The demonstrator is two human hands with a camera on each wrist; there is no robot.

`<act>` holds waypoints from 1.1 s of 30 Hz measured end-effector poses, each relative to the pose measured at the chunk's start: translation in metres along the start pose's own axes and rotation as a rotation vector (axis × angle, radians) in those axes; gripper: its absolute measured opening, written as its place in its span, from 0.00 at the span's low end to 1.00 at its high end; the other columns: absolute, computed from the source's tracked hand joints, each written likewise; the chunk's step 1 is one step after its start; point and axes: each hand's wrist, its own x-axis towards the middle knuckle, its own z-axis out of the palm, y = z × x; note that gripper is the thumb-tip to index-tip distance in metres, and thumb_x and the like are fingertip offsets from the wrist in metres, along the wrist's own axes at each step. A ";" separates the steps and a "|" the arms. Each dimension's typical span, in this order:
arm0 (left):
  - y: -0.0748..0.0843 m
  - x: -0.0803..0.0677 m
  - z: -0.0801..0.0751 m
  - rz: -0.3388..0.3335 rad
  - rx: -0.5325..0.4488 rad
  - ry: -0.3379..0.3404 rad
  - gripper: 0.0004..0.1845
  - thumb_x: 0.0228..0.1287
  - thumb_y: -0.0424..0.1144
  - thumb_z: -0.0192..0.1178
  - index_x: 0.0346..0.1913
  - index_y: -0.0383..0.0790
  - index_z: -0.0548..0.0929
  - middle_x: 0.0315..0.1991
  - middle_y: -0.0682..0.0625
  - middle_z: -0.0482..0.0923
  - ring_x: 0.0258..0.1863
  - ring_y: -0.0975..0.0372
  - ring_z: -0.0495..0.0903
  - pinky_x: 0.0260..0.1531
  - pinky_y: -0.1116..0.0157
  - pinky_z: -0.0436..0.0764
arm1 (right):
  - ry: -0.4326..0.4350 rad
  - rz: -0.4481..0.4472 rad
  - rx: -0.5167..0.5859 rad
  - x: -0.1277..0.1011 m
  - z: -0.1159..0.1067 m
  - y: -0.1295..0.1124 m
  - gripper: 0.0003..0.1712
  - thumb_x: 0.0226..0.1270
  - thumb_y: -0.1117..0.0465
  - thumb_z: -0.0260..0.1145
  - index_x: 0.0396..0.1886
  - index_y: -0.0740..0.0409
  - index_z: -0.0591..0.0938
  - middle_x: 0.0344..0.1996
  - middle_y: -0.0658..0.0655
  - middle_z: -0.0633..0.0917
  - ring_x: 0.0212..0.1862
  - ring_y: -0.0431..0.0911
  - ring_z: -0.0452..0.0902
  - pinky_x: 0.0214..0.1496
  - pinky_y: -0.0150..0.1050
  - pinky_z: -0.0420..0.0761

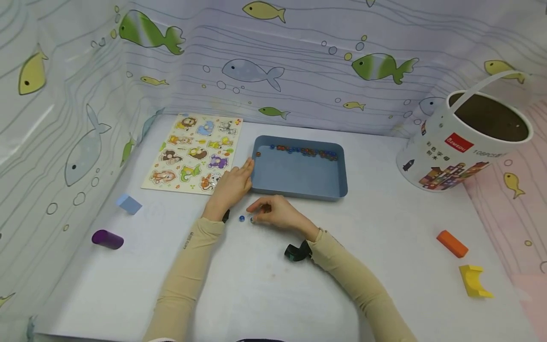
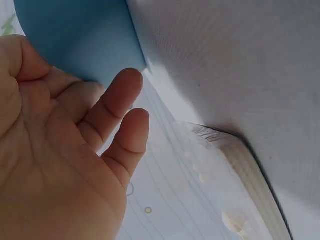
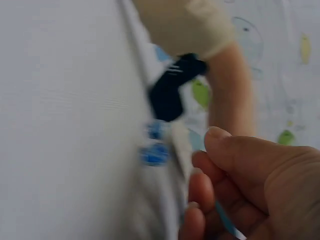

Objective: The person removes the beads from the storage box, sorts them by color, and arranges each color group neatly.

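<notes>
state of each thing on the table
Blue-grey rectangular tray: upright, holding marbles
Two round blue marbles: outside tray
White printed bucket: upright, lidless
Cream animal-puzzle board: flat, pieces in place
Purple cylinder: on its side
Orange rectangular block: lying flat
Yellow arched block: lying down
Light-blue block: orientation unclear

Two long-sleeved arms enter from the near side: the left arm (image 1: 183, 275) slants far and rightward, the right arm (image 1: 359, 280) far and leftward. The left hand (image 1: 231, 187) is the farther one, its fingers extended toward the far right. The right hand (image 1: 282, 213) sits nearer and to the right, turned leftward — fingers loosely bent, the thumb and forefinger parted at their tips.
</notes>
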 end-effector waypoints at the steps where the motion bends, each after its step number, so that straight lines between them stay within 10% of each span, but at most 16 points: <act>1: 0.000 0.000 0.000 -0.003 -0.003 -0.002 0.29 0.73 0.39 0.42 0.75 0.37 0.57 0.76 0.48 0.54 0.47 0.51 0.76 0.47 0.53 0.76 | -0.015 0.004 0.021 0.000 -0.006 -0.003 0.13 0.64 0.63 0.67 0.48 0.58 0.86 0.43 0.56 0.88 0.33 0.37 0.78 0.34 0.29 0.76; 7: 0.001 0.001 0.001 -0.022 -0.024 -0.001 0.29 0.74 0.39 0.42 0.75 0.40 0.57 0.76 0.50 0.54 0.40 0.53 0.73 0.39 0.57 0.75 | -0.020 0.035 0.119 0.009 -0.048 -0.014 0.15 0.68 0.64 0.63 0.51 0.64 0.84 0.49 0.62 0.86 0.48 0.47 0.83 0.47 0.34 0.80; 19: 0.000 0.001 0.000 -0.048 -0.084 -0.028 0.29 0.74 0.39 0.43 0.76 0.42 0.54 0.77 0.51 0.51 0.42 0.52 0.74 0.39 0.57 0.76 | 0.247 0.222 0.239 0.068 -0.098 -0.001 0.23 0.75 0.51 0.54 0.56 0.63 0.81 0.55 0.61 0.83 0.57 0.58 0.77 0.60 0.50 0.77; 33: -0.001 -0.002 0.000 -0.032 -0.091 -0.022 0.29 0.74 0.39 0.43 0.75 0.41 0.56 0.77 0.50 0.52 0.39 0.53 0.73 0.36 0.58 0.75 | 0.524 0.412 0.222 0.118 -0.076 0.025 0.15 0.70 0.56 0.62 0.52 0.55 0.85 0.46 0.59 0.86 0.36 0.40 0.77 0.37 0.29 0.77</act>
